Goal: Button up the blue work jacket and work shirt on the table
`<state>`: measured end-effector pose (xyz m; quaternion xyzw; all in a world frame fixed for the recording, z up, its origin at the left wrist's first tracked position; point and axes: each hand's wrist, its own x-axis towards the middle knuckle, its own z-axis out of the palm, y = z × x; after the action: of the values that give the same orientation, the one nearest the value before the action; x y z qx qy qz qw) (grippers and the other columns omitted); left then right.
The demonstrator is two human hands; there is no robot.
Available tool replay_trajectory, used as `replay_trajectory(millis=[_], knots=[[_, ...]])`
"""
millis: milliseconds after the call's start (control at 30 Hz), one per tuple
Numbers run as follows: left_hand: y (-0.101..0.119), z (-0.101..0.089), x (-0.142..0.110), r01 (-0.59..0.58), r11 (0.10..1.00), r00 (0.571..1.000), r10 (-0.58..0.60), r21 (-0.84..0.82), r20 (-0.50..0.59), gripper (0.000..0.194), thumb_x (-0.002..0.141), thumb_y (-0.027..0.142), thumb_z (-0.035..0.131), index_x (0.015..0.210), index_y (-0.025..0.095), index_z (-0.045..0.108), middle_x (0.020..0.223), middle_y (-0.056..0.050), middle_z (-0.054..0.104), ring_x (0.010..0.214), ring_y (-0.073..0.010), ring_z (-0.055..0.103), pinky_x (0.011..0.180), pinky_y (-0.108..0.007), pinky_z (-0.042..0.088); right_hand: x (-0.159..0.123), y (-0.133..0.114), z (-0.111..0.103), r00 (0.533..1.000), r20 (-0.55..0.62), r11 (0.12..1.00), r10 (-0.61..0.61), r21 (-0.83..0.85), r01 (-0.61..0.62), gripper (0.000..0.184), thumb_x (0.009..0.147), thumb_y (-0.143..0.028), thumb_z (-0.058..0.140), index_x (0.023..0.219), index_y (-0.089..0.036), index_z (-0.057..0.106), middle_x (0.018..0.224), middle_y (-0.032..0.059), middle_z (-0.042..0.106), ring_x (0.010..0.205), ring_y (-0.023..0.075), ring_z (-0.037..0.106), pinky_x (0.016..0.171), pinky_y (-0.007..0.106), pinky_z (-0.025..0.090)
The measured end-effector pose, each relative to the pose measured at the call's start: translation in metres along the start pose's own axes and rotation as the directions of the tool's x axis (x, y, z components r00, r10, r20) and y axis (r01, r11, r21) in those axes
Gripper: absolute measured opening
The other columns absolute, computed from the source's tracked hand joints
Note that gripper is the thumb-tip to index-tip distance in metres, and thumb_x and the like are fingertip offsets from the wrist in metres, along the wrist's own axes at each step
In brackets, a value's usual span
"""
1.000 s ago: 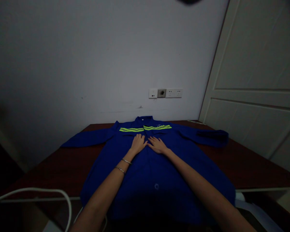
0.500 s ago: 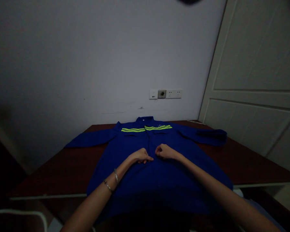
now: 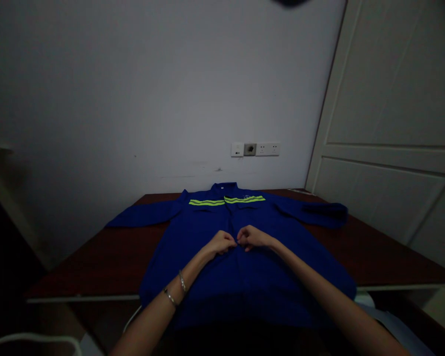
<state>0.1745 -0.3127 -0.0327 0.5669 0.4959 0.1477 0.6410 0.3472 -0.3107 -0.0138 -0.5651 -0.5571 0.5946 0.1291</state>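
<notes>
A blue work jacket with yellow-green reflective strips across the chest lies spread out, collar toward the wall. Its lower part hangs over the near table edge. At the front opening, my left hand is closed, fingertips pinching the jacket's edge. Close beside it on the right, my right hand is also closed with its fingers bent on the other front edge. The fingertips of both hands nearly meet. Whatever small part of the placket lies between them is too dark to make out.
The jacket rests on a dark red-brown table against a pale wall with a row of sockets. A white panelled door stands at the right. A white cable curves at the lower left.
My left index finger was extended and is now drawn in to a pinch. Both hands have come closer together at the jacket's front opening. The view has shifted slightly.
</notes>
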Motion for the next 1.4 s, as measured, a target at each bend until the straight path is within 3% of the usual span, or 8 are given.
replay_trajectory(millis=[133,200,367,433,567,833,1167,1400], knots=[[0.002,-0.008,0.012,-0.056,0.997,0.998,0.056,-0.059,-0.014,0.007,0.066,0.018,0.056,0.061,0.013,0.055,0.033,0.007,0.041,0.027,-0.0038,0.029,0.032,-0.016,0.018,0.007,-0.004,-0.006,0.998,-0.052,0.993,-0.037,0.11,0.042,0.013,0.057,-0.018,0.067,0.065,-0.012,0.059,0.053,-0.0025,0.058,0.048,0.007,0.053,0.048,0.018,0.047],[0.006,-0.014,0.022,-0.083,0.992,0.996,0.079,-0.098,-0.043,0.008,0.066,0.017,0.055,0.06,0.013,0.055,0.033,0.007,0.042,0.026,-0.0036,0.029,0.031,-0.016,0.017,0.015,-0.009,-0.009,0.989,-0.141,0.99,-0.043,0.127,0.061,0.011,0.057,-0.017,0.068,0.063,-0.012,0.059,0.051,-0.002,0.058,0.046,0.0072,0.052,0.047,0.018,0.045],[0.011,-0.021,0.046,-0.097,0.977,0.974,0.054,-0.191,-0.219,0.009,0.068,0.019,0.054,0.062,0.012,0.055,0.032,0.008,0.039,0.026,-0.0036,0.027,0.032,-0.017,0.017,0.045,-0.015,-0.009,0.933,-0.355,0.984,-0.055,0.138,0.111,0.008,0.059,-0.014,0.065,0.059,-0.013,0.057,0.044,-0.0041,0.053,0.04,0.0067,0.047,0.045,0.018,0.04],[0.007,-0.021,0.051,-0.09,0.976,0.968,0.038,-0.201,-0.249,0.015,0.07,0.023,0.056,0.06,0.012,0.054,0.032,0.007,0.038,0.027,-0.0037,0.028,0.032,-0.017,0.017,0.053,-0.011,-0.006,0.923,-0.38,0.982,-0.063,0.144,0.126,0.009,0.059,-0.014,0.065,0.058,-0.013,0.056,0.043,-0.0051,0.052,0.04,0.0068,0.047,0.044,0.018,0.039],[-0.003,-0.022,0.051,-0.086,0.978,0.978,0.046,-0.19,-0.203,0.021,0.065,0.029,0.064,0.06,0.011,0.055,0.035,0.007,0.041,0.029,-0.0035,0.031,0.033,-0.017,0.017,0.055,-0.003,-0.001,0.918,-0.386,0.975,-0.093,0.151,0.162,0.008,0.059,-0.014,0.064,0.06,-0.013,0.056,0.044,-0.0052,0.052,0.041,0.0069,0.047,0.044,0.018,0.039],[0.0,-0.028,0.037,-0.094,0.975,0.985,0.061,-0.2,-0.164,0.022,0.058,0.014,0.066,0.079,0.008,0.061,0.04,0.008,0.043,0.035,-0.0033,0.034,0.037,-0.016,0.022,0.045,0.002,-0.003,0.918,-0.353,0.96,-0.179,0.144,0.242,0.01,0.06,-0.018,0.064,0.066,-0.013,0.058,0.052,-0.0042,0.056,0.047,0.0082,0.053,0.05,0.021,0.048],[-0.003,-0.028,0.036,-0.154,0.975,0.985,0.138,-0.159,-0.106,0.033,0.059,0.005,0.056,0.092,0.006,0.059,0.041,0.009,0.043,0.033,-0.0026,0.033,0.035,-0.016,0.024,0.037,0.004,0.003,0.859,-0.371,0.936,-0.351,-0.174,0.307,0.008,0.071,-0.02,0.054,0.076,-0.014,0.057,0.059,-0.0019,0.055,0.045,0.0087,0.051,0.042,0.019,0.043],[0.0,-0.028,0.035,-0.161,0.962,0.982,0.133,-0.221,-0.136,0.032,0.06,0.006,0.06,0.093,0.004,0.058,0.046,0.005,0.051,0.036,-0.0048,0.042,0.037,-0.017,0.033,0.024,-0.005,0.004,0.732,-0.347,0.773,-0.587,-0.508,0.379,0.012,0.076,-0.02,0.049,0.078,-0.015,0.06,0.073,0.0042,0.062,0.067,0.0137,0.058,0.065,0.024,0.045]])
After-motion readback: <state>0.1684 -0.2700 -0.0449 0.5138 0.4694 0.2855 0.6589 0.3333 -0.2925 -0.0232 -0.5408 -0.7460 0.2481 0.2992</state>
